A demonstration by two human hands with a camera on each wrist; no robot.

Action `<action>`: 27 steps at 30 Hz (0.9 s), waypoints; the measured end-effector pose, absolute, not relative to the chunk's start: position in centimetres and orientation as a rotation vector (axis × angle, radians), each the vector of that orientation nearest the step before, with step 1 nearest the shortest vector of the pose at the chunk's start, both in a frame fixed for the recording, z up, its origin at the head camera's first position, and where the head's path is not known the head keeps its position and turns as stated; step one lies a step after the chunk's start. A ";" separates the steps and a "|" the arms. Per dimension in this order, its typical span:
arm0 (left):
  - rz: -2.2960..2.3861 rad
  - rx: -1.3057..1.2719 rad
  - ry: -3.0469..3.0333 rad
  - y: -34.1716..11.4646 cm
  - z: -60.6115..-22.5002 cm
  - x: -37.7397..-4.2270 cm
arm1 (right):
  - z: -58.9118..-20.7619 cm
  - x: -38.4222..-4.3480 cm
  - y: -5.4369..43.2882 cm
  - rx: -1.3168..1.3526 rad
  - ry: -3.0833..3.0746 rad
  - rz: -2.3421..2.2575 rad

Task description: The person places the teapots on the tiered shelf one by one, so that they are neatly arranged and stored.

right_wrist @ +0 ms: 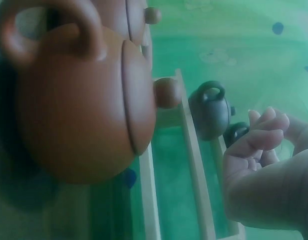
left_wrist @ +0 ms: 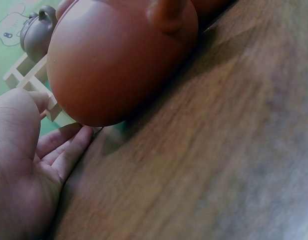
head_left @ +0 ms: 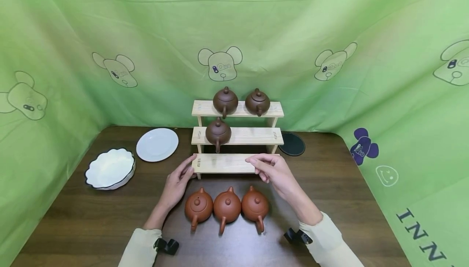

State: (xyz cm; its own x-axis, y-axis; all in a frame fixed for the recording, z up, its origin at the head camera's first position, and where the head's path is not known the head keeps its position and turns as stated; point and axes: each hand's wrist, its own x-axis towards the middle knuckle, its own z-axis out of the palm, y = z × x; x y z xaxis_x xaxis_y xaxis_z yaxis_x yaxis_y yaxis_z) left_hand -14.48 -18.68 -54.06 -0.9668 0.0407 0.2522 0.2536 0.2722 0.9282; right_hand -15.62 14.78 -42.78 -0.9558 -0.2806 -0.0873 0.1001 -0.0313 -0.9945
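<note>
A three-tier wooden stand (head_left: 223, 163) is in the middle of the head view. My left hand (head_left: 175, 186) is at the left end of its lowest tier, fingers extended and fingertips right at the edge. Over the right end of that tier is my right hand (head_left: 274, 173), its fingers loosely bent and holding nothing. Between my forearms stand three reddish-brown teapots in a row: left (head_left: 198, 206), middle (head_left: 227, 208) and right (head_left: 255, 206). Their handles point towards me. One dark brown teapot (head_left: 218, 132) sits on the middle tier, with two more, left (head_left: 225, 101) and right (head_left: 257, 102), on top.
A white plate (head_left: 157, 145) and a scalloped white bowl (head_left: 110, 169) with a dark rim are on the left of the wooden table (head_left: 340, 210). A black round mat (head_left: 292, 144) lies at the stand's right. Green printed cloth (head_left: 271, 27) hangs behind and at both sides.
</note>
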 end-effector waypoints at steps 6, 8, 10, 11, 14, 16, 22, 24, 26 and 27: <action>-1.801 -0.239 -2.384 -18.5 -53.8 -14.5 | -43.4 -15.0 15.7 -0.164 2.015 -2.071; -1.798 -0.225 -2.400 -18.5 -53.7 -14.5 | -43.5 -14.8 16.0 -0.165 2.025 -2.062; -1.804 -0.220 -2.404 -18.4 -53.6 -14.5 | -43.6 -14.6 16.3 -0.167 2.036 -2.055; -1.812 -0.217 -2.403 -18.4 -53.6 -14.5 | -43.7 -14.5 16.4 -0.168 2.046 -2.049; -1.843 -0.224 -2.386 -18.4 -53.6 -14.5 | -43.9 -14.1 16.8 -0.174 2.067 -2.026; -1.858 -0.229 -2.377 -18.4 -53.6 -14.4 | -44.1 -13.8 17.2 -0.171 2.085 -2.005; -1.839 -0.236 -2.369 -18.4 -53.6 -14.4 | -44.9 -12.8 18.2 -0.166 2.112 -1.947; -1.841 -0.243 -2.361 -18.4 -53.6 -14.4 | -45.1 -12.5 18.5 -0.168 2.114 -1.935; -1.853 -0.244 -2.354 -18.4 -53.7 -14.5 | -45.4 -12.2 18.8 -0.170 2.117 -1.918; -1.851 -0.251 -2.351 -18.4 -53.8 -14.5 | -45.5 -12.0 19.0 -0.167 2.119 -1.912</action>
State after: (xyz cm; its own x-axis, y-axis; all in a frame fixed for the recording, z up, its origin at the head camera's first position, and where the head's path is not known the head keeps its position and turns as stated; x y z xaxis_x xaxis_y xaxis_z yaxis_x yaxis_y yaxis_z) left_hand -14.47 -18.41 -53.76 -0.9764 0.0449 0.2111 0.2157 0.2299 0.9490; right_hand -12.03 18.96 -45.49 -0.9536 -0.2716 -0.1302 0.1017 0.1166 -0.9880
